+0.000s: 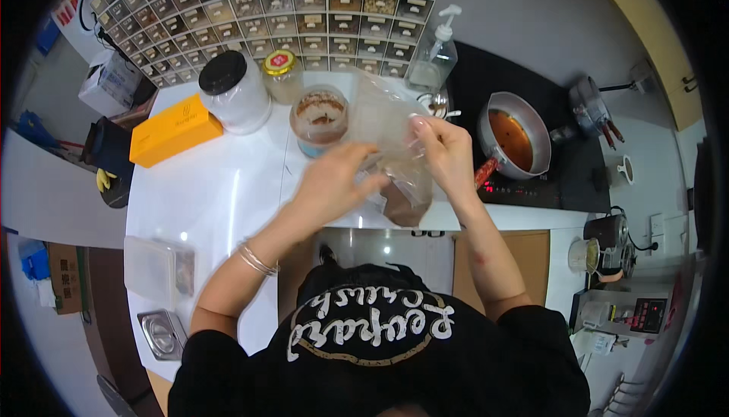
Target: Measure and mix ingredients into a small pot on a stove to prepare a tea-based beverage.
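Observation:
My right hand (447, 146) pinches the edge of a clear plastic bag (380, 103) and holds it up over the front edge of the white counter. Brown powder (405, 206) sits in the lower end of the bag. My left hand (333, 180), blurred, is at the bag's left side with thumb and fingers apart; whether it touches the film is hard to see. Just beyond it stands an uncovered clear jar (320, 118) with brown residue on its inner wall.
A saucepan (512, 132) of amber liquid rests on the lit black cooktop (569, 189), its red handle towards me. Along the counter's back are a pump bottle (434, 61), a gold-lidded jar (283, 78), a black-lidded jar (236, 95) and an orange box (175, 132). Small drawers (273, 1) rise behind.

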`<action>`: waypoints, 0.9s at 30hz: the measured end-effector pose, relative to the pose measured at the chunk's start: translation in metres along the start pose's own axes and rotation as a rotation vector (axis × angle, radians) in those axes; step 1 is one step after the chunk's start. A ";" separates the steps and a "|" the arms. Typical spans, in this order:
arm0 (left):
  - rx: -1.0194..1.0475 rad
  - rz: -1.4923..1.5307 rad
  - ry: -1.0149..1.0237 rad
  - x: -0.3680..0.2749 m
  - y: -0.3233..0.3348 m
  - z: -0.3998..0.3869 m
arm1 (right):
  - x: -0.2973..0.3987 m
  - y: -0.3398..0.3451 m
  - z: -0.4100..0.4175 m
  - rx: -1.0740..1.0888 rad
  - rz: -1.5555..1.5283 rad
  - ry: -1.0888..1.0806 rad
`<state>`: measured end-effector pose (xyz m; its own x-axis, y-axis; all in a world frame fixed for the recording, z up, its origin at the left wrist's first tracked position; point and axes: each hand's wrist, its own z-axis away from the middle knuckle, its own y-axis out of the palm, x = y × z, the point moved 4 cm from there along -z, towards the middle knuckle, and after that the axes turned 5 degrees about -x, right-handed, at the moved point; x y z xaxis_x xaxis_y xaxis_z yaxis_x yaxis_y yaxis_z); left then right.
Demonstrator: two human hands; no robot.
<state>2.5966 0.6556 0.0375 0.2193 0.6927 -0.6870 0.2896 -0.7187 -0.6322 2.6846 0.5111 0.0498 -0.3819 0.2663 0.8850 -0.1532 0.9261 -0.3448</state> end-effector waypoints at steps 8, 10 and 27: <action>-0.353 0.084 0.005 0.049 0.058 -0.005 | 0.014 0.012 0.005 0.129 0.173 -0.067; -0.330 0.121 0.035 0.057 0.050 -0.006 | 0.003 0.000 0.004 0.116 0.015 -0.037; -0.078 0.123 -0.004 0.018 0.030 0.012 | -0.062 0.007 0.049 0.330 0.108 -0.191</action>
<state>2.5985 0.6460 0.0018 0.2543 0.5993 -0.7591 0.3321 -0.7913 -0.5134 2.6627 0.4884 -0.0232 -0.5697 0.2738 0.7749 -0.3756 0.7519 -0.5418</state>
